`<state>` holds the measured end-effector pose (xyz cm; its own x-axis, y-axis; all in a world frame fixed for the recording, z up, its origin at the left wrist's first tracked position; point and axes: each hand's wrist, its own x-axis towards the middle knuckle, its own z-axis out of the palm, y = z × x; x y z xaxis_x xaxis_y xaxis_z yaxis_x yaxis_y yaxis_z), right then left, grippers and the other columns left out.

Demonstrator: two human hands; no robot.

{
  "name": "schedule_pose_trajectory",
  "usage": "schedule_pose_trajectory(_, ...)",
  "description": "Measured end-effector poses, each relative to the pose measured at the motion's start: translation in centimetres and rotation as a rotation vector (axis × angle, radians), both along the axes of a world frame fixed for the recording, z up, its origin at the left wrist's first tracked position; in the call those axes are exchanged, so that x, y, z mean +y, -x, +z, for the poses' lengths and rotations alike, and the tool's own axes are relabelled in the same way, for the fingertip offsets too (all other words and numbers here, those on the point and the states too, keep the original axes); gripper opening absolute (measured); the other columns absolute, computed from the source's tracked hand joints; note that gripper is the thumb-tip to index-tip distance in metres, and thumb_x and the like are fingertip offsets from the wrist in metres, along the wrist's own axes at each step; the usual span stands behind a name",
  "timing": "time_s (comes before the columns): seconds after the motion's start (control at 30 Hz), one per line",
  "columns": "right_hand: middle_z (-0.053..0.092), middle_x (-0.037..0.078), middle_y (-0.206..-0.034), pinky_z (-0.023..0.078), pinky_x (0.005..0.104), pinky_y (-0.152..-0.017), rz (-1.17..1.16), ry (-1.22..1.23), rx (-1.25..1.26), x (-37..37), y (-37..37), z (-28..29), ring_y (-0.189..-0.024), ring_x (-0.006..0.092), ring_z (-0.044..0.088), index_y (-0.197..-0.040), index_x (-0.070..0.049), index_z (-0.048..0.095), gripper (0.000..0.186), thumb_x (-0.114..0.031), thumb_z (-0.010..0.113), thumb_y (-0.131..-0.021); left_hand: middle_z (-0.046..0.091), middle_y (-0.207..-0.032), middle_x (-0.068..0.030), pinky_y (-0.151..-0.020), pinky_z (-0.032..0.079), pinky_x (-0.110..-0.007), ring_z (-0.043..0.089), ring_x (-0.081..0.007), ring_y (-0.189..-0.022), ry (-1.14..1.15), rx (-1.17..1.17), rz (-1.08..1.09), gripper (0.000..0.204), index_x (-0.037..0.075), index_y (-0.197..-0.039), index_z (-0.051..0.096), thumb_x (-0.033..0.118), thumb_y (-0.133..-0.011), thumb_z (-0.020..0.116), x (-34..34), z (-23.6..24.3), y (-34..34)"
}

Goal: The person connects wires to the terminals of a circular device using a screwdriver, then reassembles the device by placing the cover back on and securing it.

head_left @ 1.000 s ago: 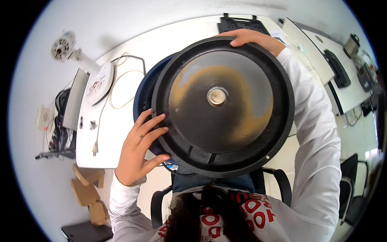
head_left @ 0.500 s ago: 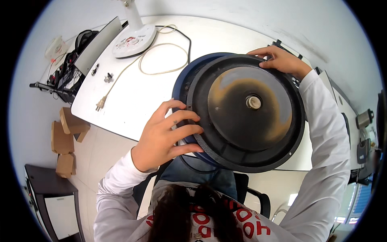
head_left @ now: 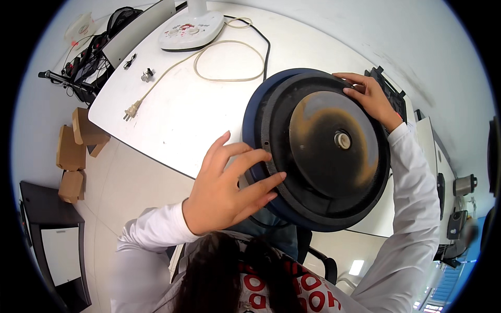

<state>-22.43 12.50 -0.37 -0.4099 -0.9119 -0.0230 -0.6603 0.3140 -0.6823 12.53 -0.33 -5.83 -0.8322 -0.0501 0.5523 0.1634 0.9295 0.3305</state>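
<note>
A round electric cooker base [head_left: 318,206] with a dark blue outer shell and a black rim is tilted up in front of me, over the table's near edge. Inside its rim lies a grey heating plate [head_left: 334,167], stained brown and black, with a small round metal piece [head_left: 342,140] at its centre. My right hand [head_left: 370,99] grips the far right edge, thumb over the rim and the other fingers mostly behind. On the near left side, my left hand [head_left: 229,182] has its fingers spread, some fingertips resting at the rim.
On the white table [head_left: 172,120] stand a white appliance base [head_left: 192,31] and a beige cord [head_left: 229,79] with a two-pin plug [head_left: 131,110]. A small metal part [head_left: 147,74] lies nearby. A black case [head_left: 389,88] is beyond my right hand. Cardboard boxes [head_left: 71,148] sit at left.
The cooker base is tilted a little more towards its right side. My left hand's fingers have loosened and spread on its rim. The whole view has shifted slightly.
</note>
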Motion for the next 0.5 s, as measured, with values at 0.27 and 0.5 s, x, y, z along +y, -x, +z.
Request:
schedule_pose_trajectory(0.27,0.066,0.007,-0.100,0.045,0.0282,-0.076,0.059,0.191,0.347,0.0,0.9,-1.3,-0.083,0.0144,0.056,-0.122,-0.014,0.066,0.040,0.000,0.063,-0.085,0.055,-0.124,-0.0083,-0.102,0.036,-0.059,0.053,-0.0299,-0.115,0.018,0.009,-0.044,0.051,0.022,-0.117,0.069,0.031,-0.068,0.079,0.8,-0.8,-0.8)
schedule_pose_trajectory(0.5,0.062,0.005,-0.098,0.044,0.0262,-0.072,0.021,0.097,0.323,-0.7,0.7,-0.8,-0.075,0.0132,0.052,-0.119,-0.014,0.068,0.039,0.000,0.065,-0.083,0.052,-0.133,-0.0083,-0.103,0.037,-0.054,0.050,-0.0309,-0.122,0.078,0.000,-0.104,0.064,0.022,-0.124,0.064,0.045,-0.066,0.080,0.9,-1.9,-0.6)
